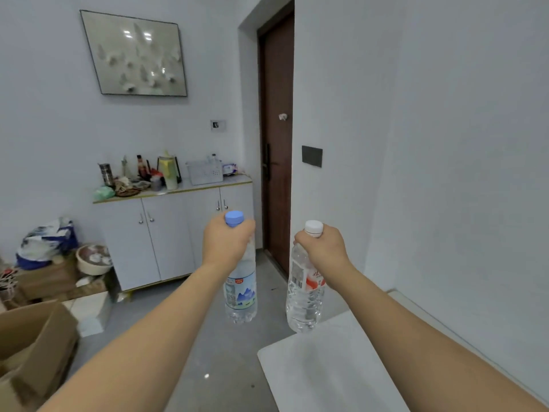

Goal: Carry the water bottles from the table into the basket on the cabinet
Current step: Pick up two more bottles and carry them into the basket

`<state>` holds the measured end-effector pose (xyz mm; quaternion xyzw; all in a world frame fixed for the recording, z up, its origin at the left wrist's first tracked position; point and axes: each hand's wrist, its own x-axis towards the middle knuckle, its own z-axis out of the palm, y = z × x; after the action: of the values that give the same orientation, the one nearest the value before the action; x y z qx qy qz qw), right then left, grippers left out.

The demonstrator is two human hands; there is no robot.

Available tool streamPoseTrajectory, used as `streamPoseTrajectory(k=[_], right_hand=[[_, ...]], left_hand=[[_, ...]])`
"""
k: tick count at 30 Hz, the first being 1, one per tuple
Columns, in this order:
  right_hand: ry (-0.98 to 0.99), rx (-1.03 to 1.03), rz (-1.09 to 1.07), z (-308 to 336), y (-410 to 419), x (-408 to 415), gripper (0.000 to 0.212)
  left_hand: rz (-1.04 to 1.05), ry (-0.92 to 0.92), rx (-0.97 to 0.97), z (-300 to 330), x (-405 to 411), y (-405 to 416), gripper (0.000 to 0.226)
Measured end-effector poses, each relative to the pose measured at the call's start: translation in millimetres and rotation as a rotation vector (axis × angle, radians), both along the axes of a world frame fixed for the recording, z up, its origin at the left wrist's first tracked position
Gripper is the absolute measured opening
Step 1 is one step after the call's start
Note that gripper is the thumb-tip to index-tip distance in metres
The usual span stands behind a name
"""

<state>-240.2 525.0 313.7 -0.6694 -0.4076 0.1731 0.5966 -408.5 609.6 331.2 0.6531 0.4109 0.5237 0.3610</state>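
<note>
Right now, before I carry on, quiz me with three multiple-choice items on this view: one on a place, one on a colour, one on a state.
1. Where does the basket stand?
A. On the floor by the cardboard boxes
B. On the cabinet, near its right end
C. On the white table

2. What colour is the cap of the bottle in the left hand?
A. Blue
B. Red
C. Green

3. What is the right hand doing?
A. Hanging open and holding nothing
B. Pressing flat on the table
C. Gripping the white-capped bottle at its neck

Answers:
1 B: the pale basket sits on the cabinet top, close to the door side.
2 A: the blue-capped bottle shows its cap above the fingers.
3 C: the fingers curl round the neck just under the white cap, and the bottle hangs clear of the table.
</note>
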Motion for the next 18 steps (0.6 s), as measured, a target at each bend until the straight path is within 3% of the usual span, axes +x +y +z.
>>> streamPoseTrajectory(k=[12,18], right_hand=[[0.009,0.041,0.003,14,78,-17,0.022],[0.014,0.071,-0.033,9,140,3,0.022]], left_hand=[[-0.01,-0.038,0.063,28,-18,84,0.017],[-0.033,-0.059,0.049,19,9,144,0.027]])
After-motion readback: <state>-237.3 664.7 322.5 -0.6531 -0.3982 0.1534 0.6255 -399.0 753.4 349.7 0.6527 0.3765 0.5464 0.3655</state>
